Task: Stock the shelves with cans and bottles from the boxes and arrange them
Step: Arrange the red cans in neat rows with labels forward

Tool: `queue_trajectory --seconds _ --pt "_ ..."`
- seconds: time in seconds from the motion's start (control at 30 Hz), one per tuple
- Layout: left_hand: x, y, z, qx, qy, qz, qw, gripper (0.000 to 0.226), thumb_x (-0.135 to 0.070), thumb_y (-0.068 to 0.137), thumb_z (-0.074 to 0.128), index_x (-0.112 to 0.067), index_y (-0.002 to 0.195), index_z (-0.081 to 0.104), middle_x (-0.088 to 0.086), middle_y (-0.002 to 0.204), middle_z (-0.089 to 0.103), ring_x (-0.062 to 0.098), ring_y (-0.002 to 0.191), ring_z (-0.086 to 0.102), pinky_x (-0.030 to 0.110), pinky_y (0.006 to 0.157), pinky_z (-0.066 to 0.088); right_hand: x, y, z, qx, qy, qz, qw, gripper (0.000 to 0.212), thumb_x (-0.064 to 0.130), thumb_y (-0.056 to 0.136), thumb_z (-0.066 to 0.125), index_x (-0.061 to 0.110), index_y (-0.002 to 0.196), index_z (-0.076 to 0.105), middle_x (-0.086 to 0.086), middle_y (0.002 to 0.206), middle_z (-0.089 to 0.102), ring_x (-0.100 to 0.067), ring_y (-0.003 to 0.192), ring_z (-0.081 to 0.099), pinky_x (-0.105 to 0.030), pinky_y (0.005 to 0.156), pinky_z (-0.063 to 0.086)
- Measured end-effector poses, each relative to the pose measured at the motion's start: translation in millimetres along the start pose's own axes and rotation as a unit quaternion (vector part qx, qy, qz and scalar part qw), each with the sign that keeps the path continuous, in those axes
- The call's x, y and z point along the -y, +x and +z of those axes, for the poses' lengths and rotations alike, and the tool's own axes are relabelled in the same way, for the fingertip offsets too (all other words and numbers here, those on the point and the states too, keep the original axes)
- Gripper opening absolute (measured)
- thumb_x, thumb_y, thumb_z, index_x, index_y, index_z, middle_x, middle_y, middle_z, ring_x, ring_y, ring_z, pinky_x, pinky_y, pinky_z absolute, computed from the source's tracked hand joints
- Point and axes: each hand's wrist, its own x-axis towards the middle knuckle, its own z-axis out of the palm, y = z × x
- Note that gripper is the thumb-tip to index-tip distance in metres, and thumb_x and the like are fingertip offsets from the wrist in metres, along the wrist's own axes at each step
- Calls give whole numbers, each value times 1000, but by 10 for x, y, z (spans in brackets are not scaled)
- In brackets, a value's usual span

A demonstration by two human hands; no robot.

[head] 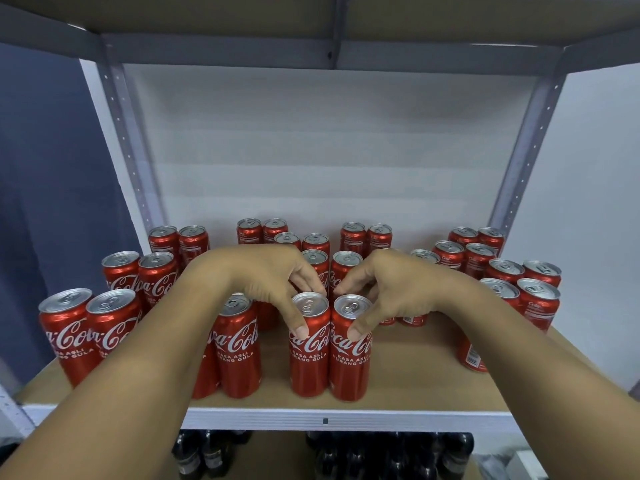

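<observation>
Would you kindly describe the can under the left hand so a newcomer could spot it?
On the shelf, find the front pair of cans at the centre. It is the left can of that pair, label forward. Only this one has the left hand pinching its rim; the right hand grips its neighbour.

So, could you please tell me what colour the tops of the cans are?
Silver, above red sides; the head view shows it on the can top under the left hand.

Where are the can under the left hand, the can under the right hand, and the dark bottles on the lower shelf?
Can under the left hand (309, 355): head view, on its red label.
Can under the right hand (349, 365): head view, on its red label.
Dark bottles (381, 455): head view, on the bottle tops below the shelf edge.
</observation>
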Motion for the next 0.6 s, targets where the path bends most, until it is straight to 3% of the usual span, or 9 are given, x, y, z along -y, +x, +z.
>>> queue_trajectory --seconds 0.1,0.23,0.33,0.6 --pt "-91 67 7 -32 -5 13 999 73 -41 64 96 -30 130 69 -17 126 71 -4 116 65 34 112 48 -49 -59 -30 -9 45 10 999 73 43 62 93 21 127 69 9 119 73 -1 103 69 -35 97 56" --pt "-308 222 44 -49 -24 59 997 63 -47 70 91 -25 126 72 -16 120 74 -2 113 67 35 110 49 -166 -239 -125 -27 75 34 996 57 24 69 92 16 122 71 6 112 75 -4 98 72 -33 94 58" --pt "-486 401 87 -52 -7 74 996 55 -40 78 88 -22 127 71 -13 119 74 -2 111 68 34 110 49 -325 -434 -197 -51 65 67 994 56 21 69 92 14 121 71 5 109 76 -4 95 73 -33 93 58" --pt "-1098 1033 330 -75 57 139 986 49 -36 84 84 -17 127 70 -6 121 74 2 106 70 32 103 54 -788 -1098 -472 -164 15 164 973 35 20 69 93 21 99 76 11 90 77 3 76 71 -15 72 53"
